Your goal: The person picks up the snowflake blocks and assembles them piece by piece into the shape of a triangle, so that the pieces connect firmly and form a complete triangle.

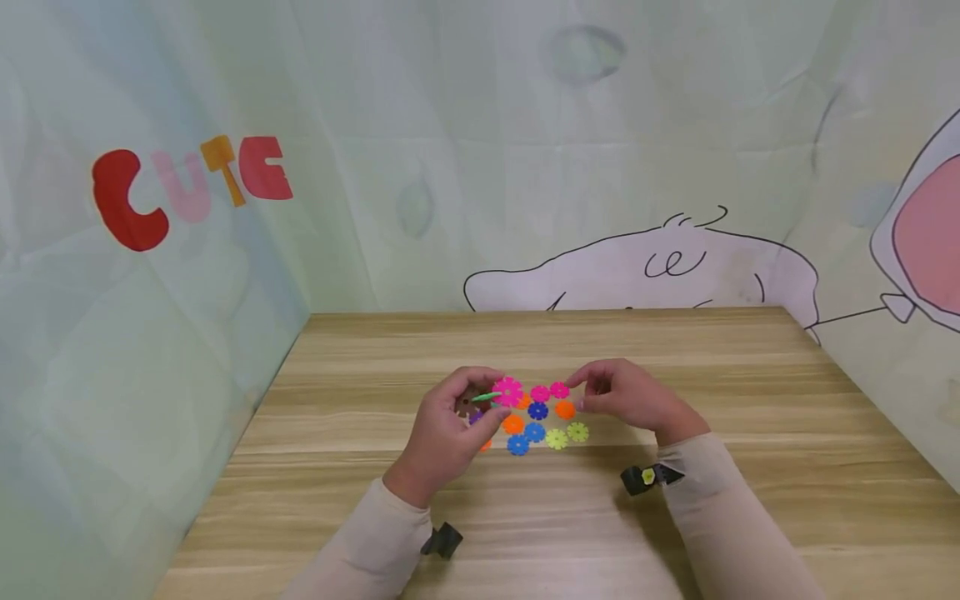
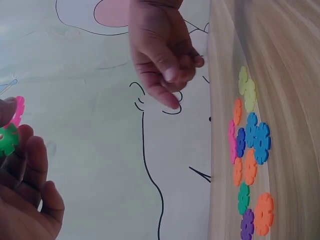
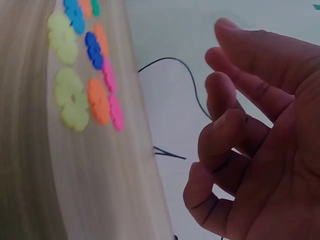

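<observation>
Beige sleeves (image 1: 367, 542) come nearest in the head view. The left hand (image 1: 446, 433) grips a pink notched disc (image 1: 509, 390) and a green notched disc (image 1: 483, 397), the latter edge-on, above the wooden table (image 1: 540, 525). The right hand (image 1: 630, 396), loosely bent and holding nothing, hovers beside two flat pink discs (image 1: 559, 390).

From the left wrist, the left thumb rests against the gripped pink disc; whether the green one is slotted into it, I cannot tell. Orange discs (image 2: 264, 214) and a purple disc (image 2: 247, 225) lie below.

From the right wrist, the empty right fingers curve, near yellow-green discs (image 3: 72, 100).
</observation>
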Demonstrator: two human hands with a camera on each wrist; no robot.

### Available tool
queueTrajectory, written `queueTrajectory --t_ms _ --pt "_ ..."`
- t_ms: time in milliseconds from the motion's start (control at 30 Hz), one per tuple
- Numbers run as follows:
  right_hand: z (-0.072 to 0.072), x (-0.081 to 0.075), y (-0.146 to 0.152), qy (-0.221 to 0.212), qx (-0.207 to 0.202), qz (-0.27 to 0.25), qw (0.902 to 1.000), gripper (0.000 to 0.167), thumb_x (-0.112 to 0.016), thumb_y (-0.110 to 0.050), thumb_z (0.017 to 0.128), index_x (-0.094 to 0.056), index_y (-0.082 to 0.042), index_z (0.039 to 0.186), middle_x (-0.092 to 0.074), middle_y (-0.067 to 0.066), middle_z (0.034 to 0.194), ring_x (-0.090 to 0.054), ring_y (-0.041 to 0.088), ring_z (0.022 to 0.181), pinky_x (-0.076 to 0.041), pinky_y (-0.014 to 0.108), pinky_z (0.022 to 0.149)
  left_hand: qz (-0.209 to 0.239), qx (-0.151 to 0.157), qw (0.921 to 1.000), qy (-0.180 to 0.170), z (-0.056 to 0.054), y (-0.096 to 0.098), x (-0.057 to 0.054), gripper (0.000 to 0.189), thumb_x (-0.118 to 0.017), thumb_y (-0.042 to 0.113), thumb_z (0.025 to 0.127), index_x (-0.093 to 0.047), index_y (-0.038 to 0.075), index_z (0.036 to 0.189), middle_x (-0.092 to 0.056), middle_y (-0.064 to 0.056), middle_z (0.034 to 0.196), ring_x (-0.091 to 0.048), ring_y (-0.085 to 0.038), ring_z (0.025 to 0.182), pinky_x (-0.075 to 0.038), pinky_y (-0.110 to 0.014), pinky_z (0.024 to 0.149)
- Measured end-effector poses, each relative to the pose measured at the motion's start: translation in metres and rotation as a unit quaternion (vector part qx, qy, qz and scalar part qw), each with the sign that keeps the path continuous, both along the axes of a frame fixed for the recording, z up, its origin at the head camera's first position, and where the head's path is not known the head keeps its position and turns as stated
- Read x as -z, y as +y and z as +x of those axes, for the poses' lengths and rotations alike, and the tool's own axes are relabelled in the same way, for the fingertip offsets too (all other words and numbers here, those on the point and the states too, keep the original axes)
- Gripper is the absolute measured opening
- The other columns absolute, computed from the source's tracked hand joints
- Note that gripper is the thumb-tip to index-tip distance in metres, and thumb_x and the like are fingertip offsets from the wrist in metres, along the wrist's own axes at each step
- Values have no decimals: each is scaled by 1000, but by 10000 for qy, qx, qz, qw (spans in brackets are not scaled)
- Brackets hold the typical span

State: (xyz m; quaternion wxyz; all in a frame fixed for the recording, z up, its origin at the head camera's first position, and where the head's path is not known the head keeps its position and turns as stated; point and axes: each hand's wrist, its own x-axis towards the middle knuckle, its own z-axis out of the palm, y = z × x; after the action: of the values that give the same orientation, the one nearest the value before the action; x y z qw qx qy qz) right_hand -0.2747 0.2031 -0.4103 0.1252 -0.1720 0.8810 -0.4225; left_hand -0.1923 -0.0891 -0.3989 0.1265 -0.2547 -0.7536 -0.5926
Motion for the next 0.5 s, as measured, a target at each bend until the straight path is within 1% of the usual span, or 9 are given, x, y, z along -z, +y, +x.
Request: queueTrajectory --t_ms 200,267,400,500 --pt "-4 11 0 -261 14 523 9983 24 -81 -13 91 -77 -14 114 -62 7 87 -56 24 78 -47 34 66 34 37 10000 43 -1 -1 -1 37 -76 0 92 -65 5 126 -70 -10 116 -68 -19 101 -62 -32 84" --pt "-5 15 1 -308 -12 679 9972 23 -81 -12 90 -78 -15 112 -63 7 88 -56 24 78 -47 35 66 52 46 10000 39 -1 -1 -1 37 -76 -1 92 -65 5 126 -70 -10 117 -68 -19 101 -62 -32 85" --pt "-6 22 0 -306 -92 983 9946 22 -80 -7 89 -79 -18 107 -63 6 91 -57 24 80 -49 34 68 11 8 10000 51 -1 -1 0 37 -76 -1 91 -65 4 126 -70 -10 118 -68 -20 102 -61 -28 85" --pt "-5 25 -1 -293 -178 1136 9929 24 -80 -3 87 -79 -20 104 -64 5 91 -58 24 81 -50 34 68 -14 1 10000 69 -2 -1 0 37 -77 -1 91 -65 4 127 -70 -10 119 -67 -20 102 -61 -27 84"
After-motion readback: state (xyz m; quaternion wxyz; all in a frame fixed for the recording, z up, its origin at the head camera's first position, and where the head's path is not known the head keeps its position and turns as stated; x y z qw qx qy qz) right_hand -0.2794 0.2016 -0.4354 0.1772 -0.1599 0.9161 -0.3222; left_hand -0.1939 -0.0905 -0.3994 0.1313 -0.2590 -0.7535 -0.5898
